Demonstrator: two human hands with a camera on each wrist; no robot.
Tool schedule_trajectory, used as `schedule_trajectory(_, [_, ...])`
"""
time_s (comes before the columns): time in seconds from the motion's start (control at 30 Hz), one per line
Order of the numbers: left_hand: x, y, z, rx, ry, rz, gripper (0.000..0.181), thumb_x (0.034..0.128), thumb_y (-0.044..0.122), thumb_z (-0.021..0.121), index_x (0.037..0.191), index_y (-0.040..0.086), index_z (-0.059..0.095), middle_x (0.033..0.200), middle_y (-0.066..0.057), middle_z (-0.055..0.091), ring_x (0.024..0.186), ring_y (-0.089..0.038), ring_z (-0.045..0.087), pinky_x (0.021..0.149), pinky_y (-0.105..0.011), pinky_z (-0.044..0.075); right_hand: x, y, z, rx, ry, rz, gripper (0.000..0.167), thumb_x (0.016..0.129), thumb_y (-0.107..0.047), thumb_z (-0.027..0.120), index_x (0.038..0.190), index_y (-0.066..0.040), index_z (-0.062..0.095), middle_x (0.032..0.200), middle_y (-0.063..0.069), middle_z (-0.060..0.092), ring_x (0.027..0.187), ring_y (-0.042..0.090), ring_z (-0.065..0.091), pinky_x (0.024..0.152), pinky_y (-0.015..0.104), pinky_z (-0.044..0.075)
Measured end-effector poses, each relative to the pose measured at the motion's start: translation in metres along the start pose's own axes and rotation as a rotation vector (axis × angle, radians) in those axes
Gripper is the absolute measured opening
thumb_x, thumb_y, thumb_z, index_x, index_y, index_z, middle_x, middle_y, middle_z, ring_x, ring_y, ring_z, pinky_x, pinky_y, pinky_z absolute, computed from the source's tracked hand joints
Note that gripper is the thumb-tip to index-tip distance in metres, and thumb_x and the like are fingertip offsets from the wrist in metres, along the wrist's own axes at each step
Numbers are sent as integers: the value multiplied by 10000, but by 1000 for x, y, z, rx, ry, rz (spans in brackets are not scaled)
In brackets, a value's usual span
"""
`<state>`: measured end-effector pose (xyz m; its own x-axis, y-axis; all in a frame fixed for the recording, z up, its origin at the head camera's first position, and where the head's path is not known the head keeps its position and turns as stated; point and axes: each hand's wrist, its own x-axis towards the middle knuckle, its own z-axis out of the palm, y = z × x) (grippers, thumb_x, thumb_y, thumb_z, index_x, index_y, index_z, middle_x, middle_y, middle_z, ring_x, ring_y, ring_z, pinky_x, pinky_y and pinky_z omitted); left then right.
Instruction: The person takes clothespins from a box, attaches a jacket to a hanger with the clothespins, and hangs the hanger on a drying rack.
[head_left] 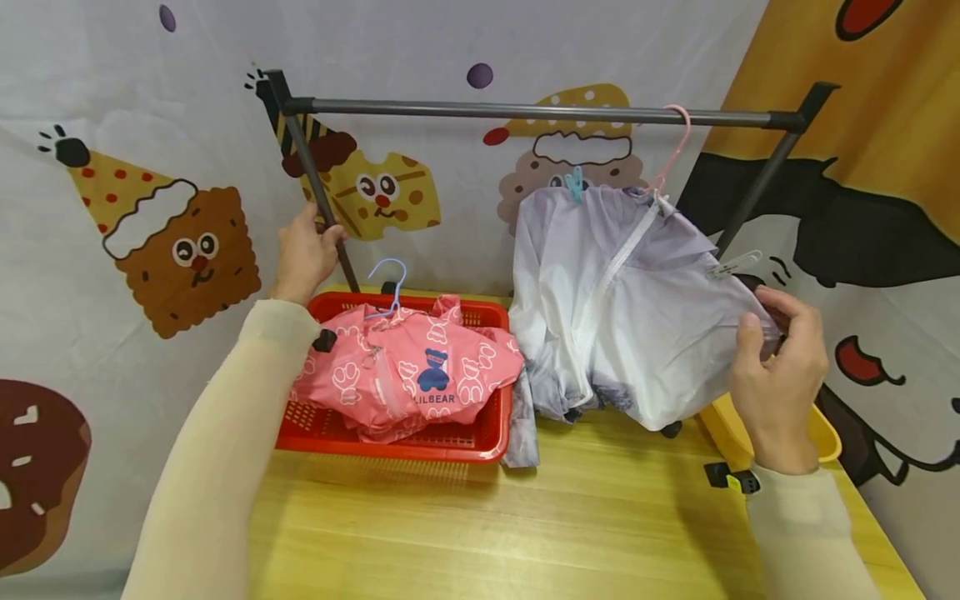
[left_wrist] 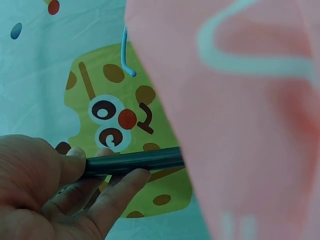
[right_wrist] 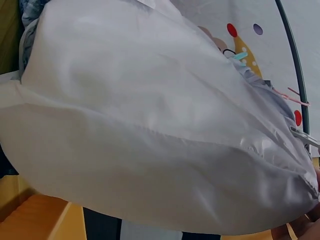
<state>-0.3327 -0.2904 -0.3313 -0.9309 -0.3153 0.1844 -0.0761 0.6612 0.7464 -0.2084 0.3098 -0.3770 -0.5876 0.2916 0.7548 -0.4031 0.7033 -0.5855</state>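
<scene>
My left hand (head_left: 306, 254) holds the left post of a dark clothes rack (head_left: 480, 110); in the left wrist view, thumb and fingers lie around that post (left_wrist: 135, 161). A white and pale-purple jacket (head_left: 645, 325) hangs from the rail on a pink hanger (head_left: 678, 150). A blue clothespin (head_left: 574, 185) and a white clothespin (head_left: 735, 265) are on its upper edge. At the right, my right hand (head_left: 783, 379) pinches the end of the jacket's sleeve. The jacket's cloth (right_wrist: 150, 130) fills most of the right wrist view and hides most of that hand.
A red basket (head_left: 450, 454) on the wooden table (head_left: 465, 533) holds a pink bear-print jacket (head_left: 405, 375) with a blue hanger (head_left: 390, 279). Behind the right hand stands a yellow container (head_left: 828, 437). A cartoon-print cloth (head_left: 420, 50) covers the wall behind the rack.
</scene>
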Motion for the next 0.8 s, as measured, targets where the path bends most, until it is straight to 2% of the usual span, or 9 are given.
schedule_trajectory(0.1, [0,-1,0,9,4,10,432,1255,355,532,1599,95,538,1496,-237,750,1241,-427,705,1223,-605,607,-1,3,-2,14,7,-25,461,1138,-250,642,1545,-38,682,1553,157,700,1349,-142,510,1186,144,418])
schedule_trajectory(0.17, [1,-2,0,12,4,12,440,1255,358,529,1608,95,537,1493,-242,747,1247,-430,708,1224,-606,605,-1,4,-2,22,22,-31,452,1131,-266,650,1542,-82,690,1559,80,699,1372,-139,511,1212,158,414])
schedule_trajectory(0.23, [1,-1,0,12,3,10,445,1256,364,526,1613,98,537,1494,-238,747,1254,-426,709,1224,-602,606,-2,4,-3,25,31,-36,450,1127,-266,654,1541,-93,693,1545,77,701,1358,-125,520,1198,156,414])
schedule_trajectory(0.3, [2,-1,1,10,-2,5,456,1257,375,518,1623,104,531,1504,-234,744,1264,-422,708,1228,-600,604,-2,5,-4,8,21,-39,453,1135,-260,648,1543,-69,693,1518,144,716,1316,-129,526,1160,130,416])
schedule_trajectory(0.4, [2,-1,1,5,-1,0,459,1257,380,518,1622,103,531,1510,-228,748,1265,-419,707,1227,-599,606,-1,5,-6,-40,-10,-39,437,1163,-240,648,1532,-13,700,1380,273,750,1073,-146,513,970,80,439])
schedule_trajectory(0.53, [2,-1,0,1,-1,-7,467,1255,387,515,1629,107,525,1521,-221,748,1265,-418,703,1223,-601,609,2,6,-6,-102,-38,-25,383,1194,-231,667,1431,58,750,1195,341,801,832,-215,438,811,-40,363])
schedule_trajectory(0.67, [2,-2,1,0,-5,-11,483,1254,397,512,1646,117,512,1536,-226,737,1276,-425,696,1230,-605,602,4,7,-7,-129,-20,-4,397,1206,-245,660,1281,125,784,1073,390,796,808,-325,438,807,-87,363])
schedule_trajectory(0.8, [1,-1,1,-11,-10,-19,464,1251,399,519,1629,130,514,1544,-215,735,1264,-417,691,1220,-595,613,5,11,-7,-144,27,21,403,1205,-250,657,1223,126,801,927,330,749,767,-295,428,761,-79,357])
